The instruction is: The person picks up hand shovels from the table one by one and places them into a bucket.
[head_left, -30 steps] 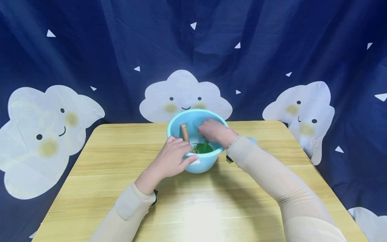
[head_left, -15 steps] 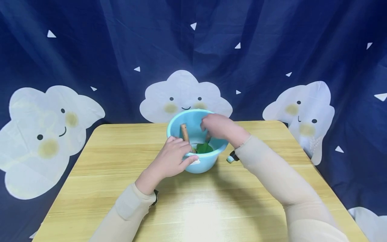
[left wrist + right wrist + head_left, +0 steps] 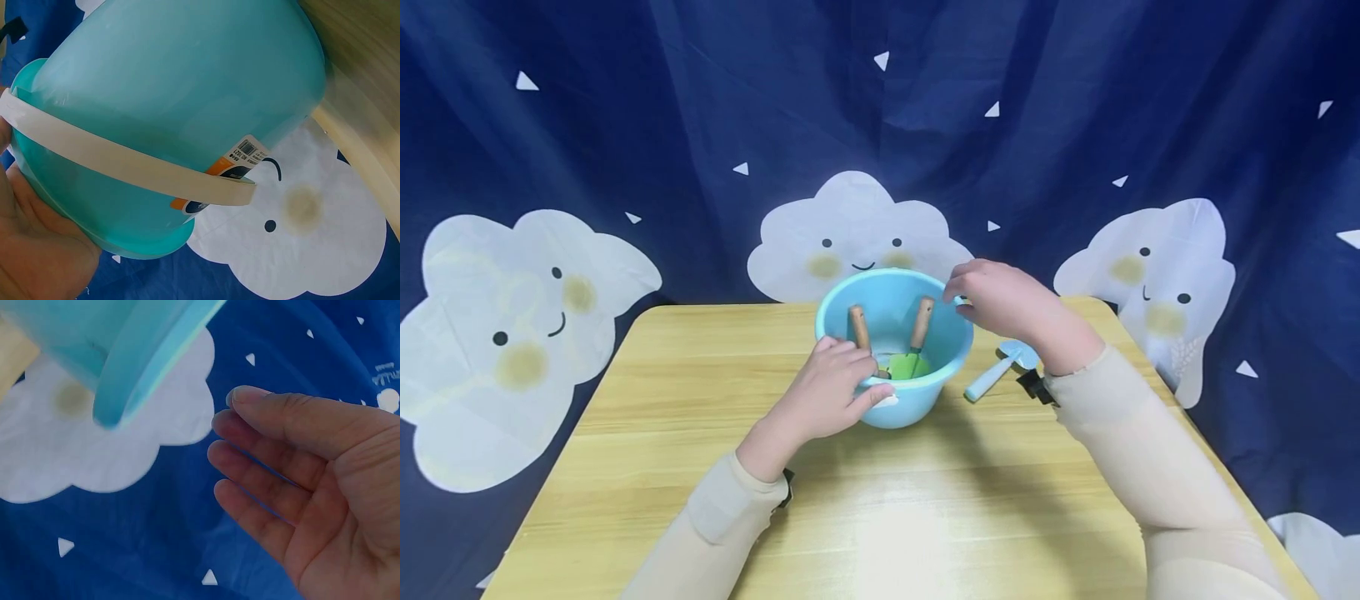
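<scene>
A light-blue bucket (image 3: 891,408) stands on the table in the head view. My left hand (image 3: 820,387) grips its near-left rim, fingers over the edge and thumb outside. In the left wrist view the bucket's pale handle band (image 3: 125,156) hangs across its side. Inside lean two wooden-handled tools: a green-bladed garden tool (image 3: 922,321) on the right, and another wooden handle (image 3: 859,327) on the left, its head mostly hidden. My right hand (image 3: 1007,304) hovers by the right rim with loosely bent fingers and nothing in them; the right wrist view shows a gap between fingertips and rim.
To the right of the bucket, a light-blue toy trowel (image 3: 1000,375) lies on the wooden table (image 3: 700,350), partly under my right wrist. A dark blue curtain (image 3: 700,100) printed with clouds hangs behind the table's far edge.
My right hand has come up out of the bucket and moved right, off the wooden handle now showing inside. The trowel on the table is more exposed. The left hand stays on the rim.
</scene>
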Demonstrator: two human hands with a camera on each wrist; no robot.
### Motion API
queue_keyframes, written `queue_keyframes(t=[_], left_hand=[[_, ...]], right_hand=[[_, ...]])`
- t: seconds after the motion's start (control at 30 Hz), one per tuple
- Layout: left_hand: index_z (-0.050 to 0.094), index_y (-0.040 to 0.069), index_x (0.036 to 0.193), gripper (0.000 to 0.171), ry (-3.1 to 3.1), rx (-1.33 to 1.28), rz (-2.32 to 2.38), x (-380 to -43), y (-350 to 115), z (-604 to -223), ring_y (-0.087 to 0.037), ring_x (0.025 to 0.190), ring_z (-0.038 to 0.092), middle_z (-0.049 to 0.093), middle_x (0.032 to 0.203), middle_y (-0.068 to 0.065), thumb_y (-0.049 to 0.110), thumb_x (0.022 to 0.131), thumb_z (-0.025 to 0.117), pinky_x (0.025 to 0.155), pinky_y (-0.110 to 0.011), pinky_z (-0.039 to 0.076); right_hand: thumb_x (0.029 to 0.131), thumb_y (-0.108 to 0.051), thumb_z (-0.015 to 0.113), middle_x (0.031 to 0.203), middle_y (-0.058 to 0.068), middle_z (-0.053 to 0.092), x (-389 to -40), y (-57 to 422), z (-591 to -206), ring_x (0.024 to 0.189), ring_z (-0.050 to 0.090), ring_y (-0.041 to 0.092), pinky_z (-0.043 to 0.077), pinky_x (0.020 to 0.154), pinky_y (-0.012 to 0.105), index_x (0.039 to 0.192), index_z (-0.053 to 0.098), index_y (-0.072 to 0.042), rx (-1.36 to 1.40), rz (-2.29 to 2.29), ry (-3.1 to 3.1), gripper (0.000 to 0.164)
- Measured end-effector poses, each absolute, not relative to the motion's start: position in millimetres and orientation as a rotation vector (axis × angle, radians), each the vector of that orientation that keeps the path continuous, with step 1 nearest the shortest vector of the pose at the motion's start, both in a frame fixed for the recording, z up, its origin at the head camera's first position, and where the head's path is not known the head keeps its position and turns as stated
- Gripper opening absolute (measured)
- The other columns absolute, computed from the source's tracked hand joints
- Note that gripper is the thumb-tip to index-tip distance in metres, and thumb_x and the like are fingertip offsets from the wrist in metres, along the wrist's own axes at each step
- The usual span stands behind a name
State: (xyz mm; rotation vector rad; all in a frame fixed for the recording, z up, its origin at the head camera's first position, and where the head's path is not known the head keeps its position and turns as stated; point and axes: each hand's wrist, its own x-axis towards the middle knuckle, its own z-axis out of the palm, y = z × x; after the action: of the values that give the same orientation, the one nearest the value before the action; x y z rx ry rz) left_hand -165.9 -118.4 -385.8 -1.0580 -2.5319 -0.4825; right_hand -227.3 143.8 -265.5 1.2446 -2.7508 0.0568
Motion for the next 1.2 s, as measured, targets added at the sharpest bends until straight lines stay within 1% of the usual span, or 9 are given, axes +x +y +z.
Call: queue_keyframes(t=[0.17, 0.43, 0.8, 1.03, 1.2], left_hand=[[0.062, 0.020, 0.084, 0.042, -2.530, -1.057, -0.481, -165.6, -117.7, -386.5, -0.016, 0.090, 0.058, 0.059, 0.081, 0.010, 0.054, 0.102, 0.046, 0.089, -0.039, 0.034], [0.062, 0.019, 0.084, 0.044, -2.539, -1.058, -0.470, -166.1, -118.6, -383.8, -0.015, 0.089, 0.057, 0.059, 0.080, 0.011, 0.055, 0.102, 0.045, 0.089, -0.038, 0.035], [0.063, 0.020, 0.085, 0.035, -2.540, -1.049, -0.480, -165.5, -118.0, -384.2, -0.015, 0.091, 0.058, 0.061, 0.081, 0.010, 0.049, 0.100, 0.052, 0.089, -0.039, 0.035], [0.063, 0.020, 0.084, 0.042, -2.524, -1.058, -0.482, -166.5, -118.1, -385.8, -0.014, 0.090, 0.058, 0.060, 0.080, 0.011, 0.054, 0.102, 0.046, 0.089, -0.038, 0.035], [0.063, 0.020, 0.084, 0.046, -2.525, -1.058, -0.481, -166.2, -118.5, -385.7, -0.014, 0.090, 0.058, 0.060, 0.080, 0.011, 0.057, 0.102, 0.042, 0.089, -0.038, 0.036]], right_hand=[[0.083, 0.005, 0.077, 0.094, 0.005, 0.069, -215.5, 160.9, -263.9, 0.089, 0.065, 0.025, 0.054, 0.079, 0.040, 0.095, 0.076, -0.007, 1.174, 0.133, -2.762, 0.017], [0.079, 0.006, 0.079, 0.093, 0.008, 0.070, -207.2, 181.5, -279.0, 0.089, 0.067, 0.028, 0.055, 0.080, 0.042, 0.095, 0.076, -0.004, 1.111, 0.147, -2.811, 0.019], [0.079, 0.006, 0.076, 0.094, 0.009, 0.069, -213.0, 196.2, -315.1, 0.091, 0.067, 0.030, 0.054, 0.083, 0.044, 0.094, 0.074, -0.004, 1.095, 0.218, -2.935, 0.018], [0.076, 0.007, 0.078, 0.089, 0.005, 0.066, -218.7, 202.8, -340.0, 0.084, 0.064, 0.025, 0.053, 0.081, 0.042, 0.092, 0.073, -0.005, 1.114, 0.267, -2.964, 0.020], [0.077, 0.006, 0.079, 0.094, 0.009, 0.068, -220.6, 203.8, -351.7, 0.087, 0.065, 0.026, 0.053, 0.082, 0.043, 0.094, 0.073, -0.004, 1.121, 0.273, -2.993, 0.020]])
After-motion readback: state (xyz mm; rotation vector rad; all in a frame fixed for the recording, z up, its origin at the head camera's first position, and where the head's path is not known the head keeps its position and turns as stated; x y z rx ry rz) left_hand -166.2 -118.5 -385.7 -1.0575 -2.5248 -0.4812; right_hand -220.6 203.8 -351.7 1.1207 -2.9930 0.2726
